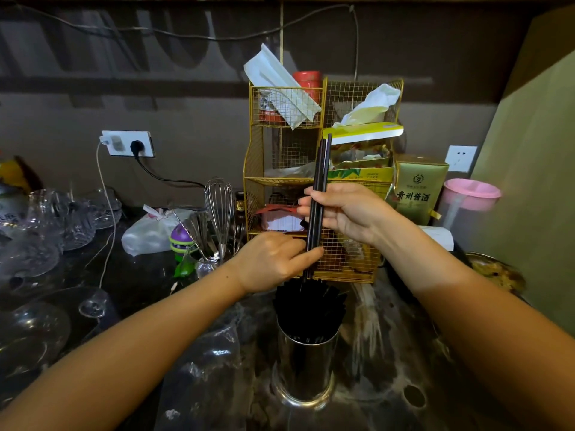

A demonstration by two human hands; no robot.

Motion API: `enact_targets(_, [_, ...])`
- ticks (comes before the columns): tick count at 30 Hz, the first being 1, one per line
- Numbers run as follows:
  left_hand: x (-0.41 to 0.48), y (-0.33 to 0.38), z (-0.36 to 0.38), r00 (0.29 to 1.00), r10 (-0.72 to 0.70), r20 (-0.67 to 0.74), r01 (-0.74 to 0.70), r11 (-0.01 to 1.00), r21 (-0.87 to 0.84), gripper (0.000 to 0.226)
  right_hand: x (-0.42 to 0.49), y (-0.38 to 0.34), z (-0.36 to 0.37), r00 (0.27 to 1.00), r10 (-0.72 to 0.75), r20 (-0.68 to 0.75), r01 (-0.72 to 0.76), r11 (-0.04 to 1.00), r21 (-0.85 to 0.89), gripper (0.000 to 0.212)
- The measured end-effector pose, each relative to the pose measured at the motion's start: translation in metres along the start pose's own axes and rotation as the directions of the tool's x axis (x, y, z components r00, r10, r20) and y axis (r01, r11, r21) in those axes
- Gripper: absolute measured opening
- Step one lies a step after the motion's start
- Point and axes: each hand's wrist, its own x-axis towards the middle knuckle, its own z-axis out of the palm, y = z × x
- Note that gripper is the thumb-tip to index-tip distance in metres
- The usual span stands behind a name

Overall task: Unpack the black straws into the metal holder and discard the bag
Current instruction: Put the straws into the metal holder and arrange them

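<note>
both hands [348, 213] pinch straws [320, 169] (upright)

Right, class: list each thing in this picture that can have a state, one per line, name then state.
metal holder: upright, packed with black straws
loose straws: upright above the holder, gripped by both hands
right hand: closed around the straws' middle
left hand: pinching the straws' lower end
clear bag: lying crumpled on the counter, looks emptied
black plug: plugged into the socket
tissue box: open, tissue sticking out
</note>
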Motion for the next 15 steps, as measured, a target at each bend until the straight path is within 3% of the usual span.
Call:
enact_targets(2, [-0.004,0.001,0.004,0.996,-0.068,0.061,0.073,0.994,-0.082,0.022,0.000,0.001,0.001,0.998,-0.059,-0.018,0.058,0.996,-0.074,0.011])
enact_targets(4, [-0.006,0.004,0.004,0.961,-0.220,0.166,0.259,0.929,-0.265,0.034,-0.001,0.004,0.000,0.992,-0.124,-0.036,0.117,0.983,-0.145,0.012])
enact_targets(7, [-0.009,0.008,-0.003,0.825,-0.444,0.350,0.565,0.642,-0.518,0.049,-0.002,0.012,-0.002,0.980,-0.184,-0.071,0.165,0.963,-0.212,0.011])
enact_targets(9, [-0.011,0.006,-0.008,0.720,-0.568,0.399,0.675,0.440,-0.592,0.047,-0.002,0.020,-0.003,0.980,-0.183,-0.081,0.161,0.961,-0.225,0.012])
enact_targets(12, [-0.006,-0.005,-0.017,0.563,-0.743,0.362,0.700,0.195,-0.687,0.038,-0.001,0.035,-0.001,0.989,-0.136,-0.051,0.122,0.969,-0.214,0.014])
enact_targets(15, [0.010,-0.016,-0.026,0.528,-0.777,0.343,0.606,0.062,-0.793,0.046,0.000,0.050,0.004,0.996,-0.090,0.029,0.094,0.974,-0.206,0.022])
